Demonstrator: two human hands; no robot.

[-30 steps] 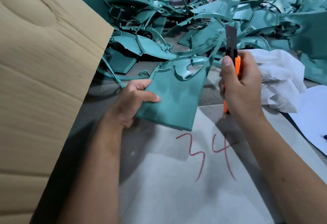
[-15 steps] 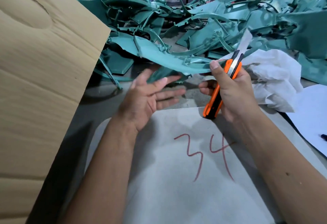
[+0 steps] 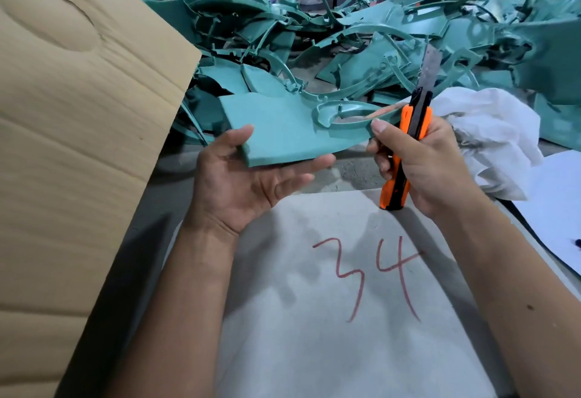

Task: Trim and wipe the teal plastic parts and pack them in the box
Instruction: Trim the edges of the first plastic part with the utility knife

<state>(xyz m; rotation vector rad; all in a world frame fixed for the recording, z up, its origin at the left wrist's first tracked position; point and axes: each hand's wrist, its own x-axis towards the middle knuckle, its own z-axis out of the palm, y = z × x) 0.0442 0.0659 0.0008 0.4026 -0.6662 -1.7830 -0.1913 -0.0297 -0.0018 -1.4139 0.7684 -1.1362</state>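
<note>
- Change: half a second ago the left hand (image 3: 248, 177) was empty with fingers spread and the teal part (image 3: 283, 129) lay off it; a second ago the hand gripped the part along its near-left edge. Now the part is back in the hand, turned so its flat panel is to the left and its open loop to the right.
- Left grip: thumb on top of the panel's near-left corner, fingers stretched under the near edge. A light cradle with a thumb pinch, not a fist.
- Right hand (image 3: 418, 165): closed round the orange utility knife (image 3: 405, 158), blade out and pointing up and away. Thumb tip touches the part at its loop end.
- Read: looks like a re-grip to present a different edge. Trimming is probably still in progress on this part; wipe and pack not yet done.
- Risk: exposed blade sits close to the left fingertips.
- White cloth (image 3: 490, 140) lies bunched just right of the knife hand, handy for the wipe.
- Bench (image 3: 314, 350): pale sheet with "34" in red, near centre.
- Pile of teal parts (image 3: 361, 36) fills the far side.
- Cardboard box flap (image 3: 78, 130) stands at left; its inside is not in view.
- Room: stool and table legs far behind, blurred.
</note>
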